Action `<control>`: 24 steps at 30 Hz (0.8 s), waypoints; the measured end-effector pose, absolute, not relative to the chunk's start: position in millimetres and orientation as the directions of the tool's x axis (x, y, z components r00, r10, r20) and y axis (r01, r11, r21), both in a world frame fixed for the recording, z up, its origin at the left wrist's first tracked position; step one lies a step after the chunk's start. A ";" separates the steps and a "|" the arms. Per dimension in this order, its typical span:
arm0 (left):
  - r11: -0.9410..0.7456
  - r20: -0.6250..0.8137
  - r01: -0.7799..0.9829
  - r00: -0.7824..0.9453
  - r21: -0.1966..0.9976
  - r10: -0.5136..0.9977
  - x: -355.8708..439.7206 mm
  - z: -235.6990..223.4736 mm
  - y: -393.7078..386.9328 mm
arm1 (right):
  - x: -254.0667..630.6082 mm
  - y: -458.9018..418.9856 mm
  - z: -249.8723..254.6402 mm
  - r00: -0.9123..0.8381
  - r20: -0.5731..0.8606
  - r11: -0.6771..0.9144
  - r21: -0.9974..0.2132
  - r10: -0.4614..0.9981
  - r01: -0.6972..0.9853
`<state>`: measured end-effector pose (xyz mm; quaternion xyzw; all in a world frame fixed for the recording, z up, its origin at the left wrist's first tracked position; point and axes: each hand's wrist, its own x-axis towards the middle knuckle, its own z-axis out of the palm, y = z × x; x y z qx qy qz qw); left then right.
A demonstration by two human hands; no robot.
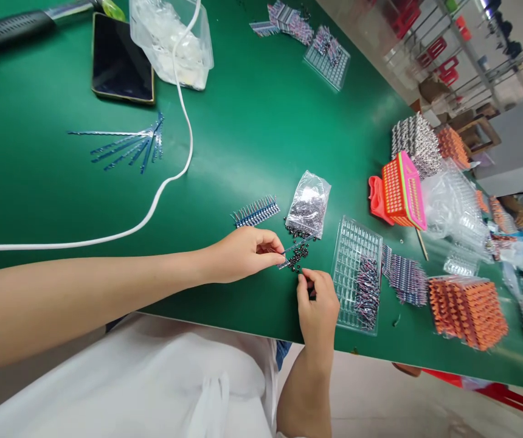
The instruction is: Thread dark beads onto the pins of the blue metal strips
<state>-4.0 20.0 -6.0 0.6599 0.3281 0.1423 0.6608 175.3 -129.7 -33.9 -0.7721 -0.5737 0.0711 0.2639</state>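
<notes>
My left hand (247,254) is closed in a pinch on a thin bluish strip (298,244), which sticks out to the right over a pile of small dark beads (296,258). At the near edge of that pile, my right hand (320,301) has its thumb and forefinger pressed together; what is between them is too small to make out. Just behind the beads lies a clear plastic bag (309,201) with more dark beads inside. A row of small blue pieces with thin pins (256,211) rests beyond my left hand.
Right of my right hand is a clear ribbed tray (346,267) partly filled with thin parts. Farther right are a stack of orange pieces (466,310) and an orange basket (393,191). A white cable (154,210), phone (122,61) and blue strips (140,146) lie left.
</notes>
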 end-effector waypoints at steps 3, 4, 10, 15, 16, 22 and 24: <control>0.070 -0.241 0.253 0.749 0.965 0.617 -4.6 -7.5 18.9 | 176.9 -126.1 -30.2 0.314 0.180 -0.194 -0.483 0.932 0.854; 0.066 -0.241 0.256 0.748 0.964 0.618 -4.7 -7.8 18.7 | 177.3 -125.2 -29.5 0.300 0.181 -0.183 -0.478 0.937 0.859; 0.049 -0.229 0.254 0.753 0.966 0.617 -3.9 -8.6 19.7 | 178.6 -124.2 -31.1 0.227 0.175 -0.141 -0.401 0.958 0.905; 0.045 -0.216 0.240 0.759 0.970 0.613 -4.2 -10.3 19.6 | 181.0 -123.3 -26.3 0.195 0.131 -0.133 -0.375 0.972 0.917; 0.042 -0.214 0.240 0.759 0.970 0.614 -4.4 -10.5 19.4 | 181.9 -122.2 -24.0 0.192 0.110 -0.137 -0.382 0.975 0.914; 0.053 -0.233 0.252 0.763 0.966 0.603 -4.7 -8.1 18.9 | 186.5 -110.7 -15.1 0.177 0.038 -0.148 -0.393 0.983 0.908; 0.058 -0.244 0.262 0.764 0.963 0.597 -4.8 -6.9 19.0 | 186.5 -107.1 -17.1 0.177 0.043 -0.147 -0.383 0.983 0.912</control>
